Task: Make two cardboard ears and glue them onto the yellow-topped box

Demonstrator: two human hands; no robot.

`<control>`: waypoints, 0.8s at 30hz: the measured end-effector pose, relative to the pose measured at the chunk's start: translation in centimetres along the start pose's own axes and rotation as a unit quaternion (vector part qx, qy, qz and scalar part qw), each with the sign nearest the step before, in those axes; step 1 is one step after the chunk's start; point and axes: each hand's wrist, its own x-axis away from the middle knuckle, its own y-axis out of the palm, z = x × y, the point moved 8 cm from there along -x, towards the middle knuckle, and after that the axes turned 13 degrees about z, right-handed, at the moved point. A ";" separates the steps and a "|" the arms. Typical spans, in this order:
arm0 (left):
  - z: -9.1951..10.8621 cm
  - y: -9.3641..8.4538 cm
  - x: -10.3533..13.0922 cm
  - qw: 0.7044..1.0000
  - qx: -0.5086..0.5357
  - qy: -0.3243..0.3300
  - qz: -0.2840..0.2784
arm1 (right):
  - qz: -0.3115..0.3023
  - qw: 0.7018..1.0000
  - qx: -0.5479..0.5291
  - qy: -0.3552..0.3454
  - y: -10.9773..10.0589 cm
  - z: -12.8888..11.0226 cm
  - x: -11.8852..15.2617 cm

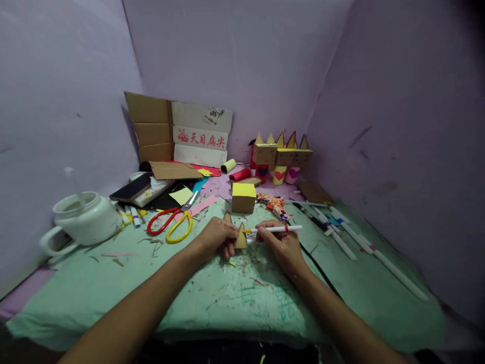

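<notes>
One small yellow-faced cardboard triangle [241, 239]: pinched in the left hand [219, 237], before a yellow-topped brown cardboard cube [243, 203]; I log its apex as pointing up, long axis near vertical. One slim white, red-banded marker [275, 229]: gripped in the right hand [282, 247], axis nearly level, orange tip leftward, at the triangle; contact I cannot tell.

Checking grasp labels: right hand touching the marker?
Touching. The head view shows the right hand with the marker held between thumb and fingers.
</notes>
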 end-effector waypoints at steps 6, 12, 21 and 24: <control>0.2 0.1 0.2 1.000 -0.004 0.001 0.000 | 0.011 1.000 -0.014 0.004 -0.2 -0.1 0.0; 0.2 0.1 0.2 1.000 -0.019 0.004 0.004 | -0.012 0.999 -0.025 0.019 0.2 0.2 0.2; 0.6 -0.1 0.4 0.991 -0.128 0.040 0.011 | 0.029 0.996 -0.076 0.025 -0.5 0.1 -0.1; 1.0 -0.1 0.8 0.980 -0.186 0.072 0.014 | 0.069 0.991 -0.105 0.033 -1.1 0.1 -0.3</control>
